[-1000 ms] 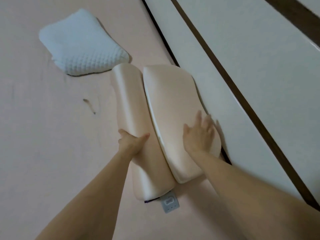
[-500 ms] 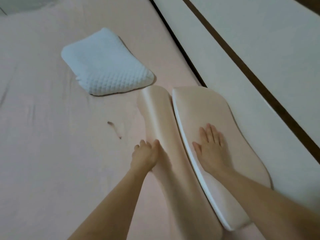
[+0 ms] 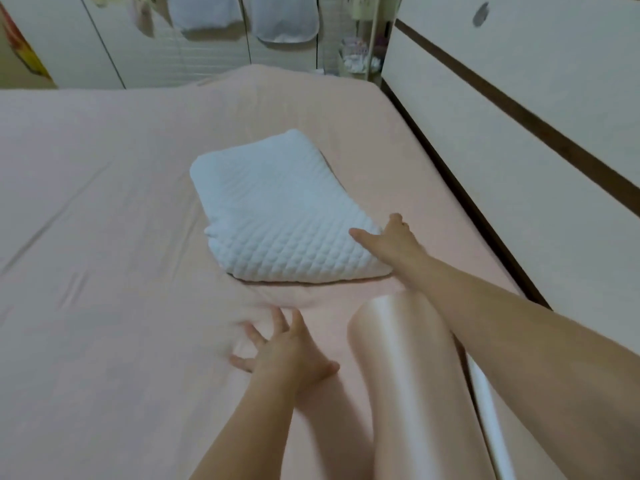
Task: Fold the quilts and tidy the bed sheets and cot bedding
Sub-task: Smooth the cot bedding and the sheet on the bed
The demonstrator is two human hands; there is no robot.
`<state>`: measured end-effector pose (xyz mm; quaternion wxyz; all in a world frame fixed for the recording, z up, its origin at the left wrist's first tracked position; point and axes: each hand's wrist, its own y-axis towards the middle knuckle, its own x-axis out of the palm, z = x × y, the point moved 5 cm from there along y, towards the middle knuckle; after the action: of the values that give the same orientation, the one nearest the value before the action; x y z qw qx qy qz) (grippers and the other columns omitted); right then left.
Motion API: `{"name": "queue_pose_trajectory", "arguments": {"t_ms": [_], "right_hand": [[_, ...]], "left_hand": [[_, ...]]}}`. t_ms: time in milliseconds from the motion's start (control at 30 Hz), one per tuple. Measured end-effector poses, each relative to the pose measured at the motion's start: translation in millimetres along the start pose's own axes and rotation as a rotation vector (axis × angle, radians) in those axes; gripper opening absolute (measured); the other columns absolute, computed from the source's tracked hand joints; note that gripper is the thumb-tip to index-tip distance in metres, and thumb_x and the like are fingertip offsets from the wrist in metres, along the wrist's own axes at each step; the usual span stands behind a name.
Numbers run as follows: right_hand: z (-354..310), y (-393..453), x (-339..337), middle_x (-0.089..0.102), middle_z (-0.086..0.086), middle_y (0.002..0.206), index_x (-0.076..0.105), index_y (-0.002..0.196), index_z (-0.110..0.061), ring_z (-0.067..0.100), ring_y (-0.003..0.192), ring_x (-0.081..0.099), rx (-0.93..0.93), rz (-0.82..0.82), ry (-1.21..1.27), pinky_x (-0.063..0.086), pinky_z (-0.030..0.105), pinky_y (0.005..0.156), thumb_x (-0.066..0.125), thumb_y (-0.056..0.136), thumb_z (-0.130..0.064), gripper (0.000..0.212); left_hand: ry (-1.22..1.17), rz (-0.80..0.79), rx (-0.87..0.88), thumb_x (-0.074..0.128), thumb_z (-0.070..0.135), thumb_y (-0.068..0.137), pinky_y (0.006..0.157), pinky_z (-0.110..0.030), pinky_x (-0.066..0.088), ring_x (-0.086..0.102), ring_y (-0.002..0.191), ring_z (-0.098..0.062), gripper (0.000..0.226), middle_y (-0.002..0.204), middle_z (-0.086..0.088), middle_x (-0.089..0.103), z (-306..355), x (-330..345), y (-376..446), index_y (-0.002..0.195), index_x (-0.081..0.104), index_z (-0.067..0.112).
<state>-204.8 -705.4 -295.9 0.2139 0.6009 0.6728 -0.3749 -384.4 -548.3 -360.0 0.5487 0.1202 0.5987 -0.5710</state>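
Note:
A white quilted pillow (image 3: 277,220) lies in the middle of the pink bed sheet (image 3: 104,202). My right hand (image 3: 389,239) grips its near right corner, thumb on top and fingers round the edge. Just in front of the pillow, my left hand (image 3: 280,355) rests on the sheet with spread fingers and holds nothing. A glossy pink contour pillow (image 3: 398,368) lies along the right side, partly under my right forearm. Beside it shows the white edge (image 3: 485,396) of its other half.
A white headboard panel with dark brown strips (image 3: 519,133) runs along the bed's right side. Wardrobe doors (image 3: 104,39) with hanging cloth items (image 3: 284,19) stand beyond the far edge, next to a narrow shelf (image 3: 360,53).
Both hands have left the pink pillow. The right one reached forward to the white pillow's corner, the left one moved onto the sheet. The view tilted up towards the far end of the bed.

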Motion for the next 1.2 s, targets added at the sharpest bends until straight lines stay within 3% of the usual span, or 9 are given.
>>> {"name": "queue_pose_trajectory", "arguments": {"t_ms": [133,300,500,733,867,967,1067,1133,1200], "right_hand": [[3,35,2,0.055,0.016,0.133,0.038,0.138,0.002,0.032,0.115,0.057,0.194,-0.096,0.182,0.046,0.039,0.098,0.071,0.06,-0.072,0.113],[-31,47,26,0.066,0.01,0.102,0.057,0.116,0.0,0.018,0.075,0.063,0.168,-0.237,0.284,0.047,0.024,0.064,0.087,0.06,-0.045,0.078],[-39,73,-31,0.066,0.018,0.112,0.054,0.117,0.006,0.028,0.095,0.066,0.275,0.121,0.603,0.051,0.03,0.077,0.075,0.07,-0.022,0.058],[14,77,-101,0.051,0.012,0.138,0.048,0.137,-0.006,0.028,0.126,0.051,0.401,0.153,0.669,0.045,0.035,0.097,0.052,0.094,-0.027,0.048],[64,39,-105,0.053,0.018,0.134,0.047,0.134,0.0,0.033,0.12,0.053,0.488,0.211,0.283,0.046,0.036,0.093,0.058,0.091,-0.029,0.053],[39,0,-81,0.033,0.02,0.144,0.033,0.141,-0.005,0.036,0.132,0.034,-0.059,0.317,-0.464,0.027,0.041,0.107,0.063,0.087,-0.028,0.066],[24,-29,-39,0.027,0.005,0.153,0.031,0.147,-0.017,0.018,0.143,0.021,-0.621,-0.03,-0.612,0.0,0.033,0.118,0.059,0.087,-0.027,0.067],[33,-30,-27,0.008,-0.006,0.16,0.014,0.152,-0.029,0.011,0.147,0.003,-0.625,-0.257,-0.765,-0.01,0.037,0.118,0.059,0.087,-0.032,0.079],[36,-24,-25,-0.008,-0.009,0.16,-0.001,0.152,-0.035,0.015,0.147,-0.011,-0.522,-0.439,-0.829,-0.011,0.044,0.118,0.065,0.082,-0.036,0.097]], "left_hand": [[0.002,-0.095,-0.021,0.07,0.057,0.068,0.098,-0.08,0.008,-0.017,0.142,-0.047,0.115,0.156,0.008,-0.019,9,-1,-1,0.151,-0.004,0.029],[0.02,-0.138,-0.102,0.069,0.053,0.07,0.099,-0.078,0.008,-0.016,0.142,-0.044,0.111,0.157,0.011,-0.02,5,-6,9,0.151,-0.003,0.032],[0.006,-0.165,-0.165,0.067,0.053,0.071,0.101,-0.076,0.011,-0.015,0.143,-0.043,0.107,0.157,0.011,-0.021,8,-3,14,0.15,-0.004,0.038],[0.032,-0.172,-0.157,0.071,0.057,0.064,0.1,-0.077,0.011,-0.015,0.142,-0.044,0.116,0.156,0.013,-0.02,7,-3,14,0.149,-0.005,0.039],[0.053,-0.175,-0.158,0.068,0.059,0.062,0.1,-0.077,0.011,-0.015,0.142,-0.046,0.117,0.158,0.009,-0.018,12,-7,11,0.151,-0.004,0.034],[0.033,-0.176,-0.181,0.067,0.057,0.068,0.103,-0.076,0.011,-0.015,0.142,-0.046,0.114,0.159,0.005,-0.017,16,-14,9,0.152,-0.004,0.029],[0.042,-0.181,-0.156,0.064,0.054,0.07,0.103,-0.075,0.008,-0.018,0.142,-0.046,0.11,0.158,0.004,-0.02,16,-11,6,0.152,-0.005,0.03],[0.106,-0.18,-0.148,0.062,0.054,0.07,0.104,-0.072,0.013,-0.007,0.143,-0.046,0.107,0.16,0.001,-0.009,17,-13,4,0.153,0.001,0.026],[0.169,-0.061,-0.1,0.058,0.052,0.072,0.106,-0.056,0.031,0.028,0.14,-0.037,0.086,0.153,-0.005,0.028,23,-30,5,0.146,0.031,0.017]]}}
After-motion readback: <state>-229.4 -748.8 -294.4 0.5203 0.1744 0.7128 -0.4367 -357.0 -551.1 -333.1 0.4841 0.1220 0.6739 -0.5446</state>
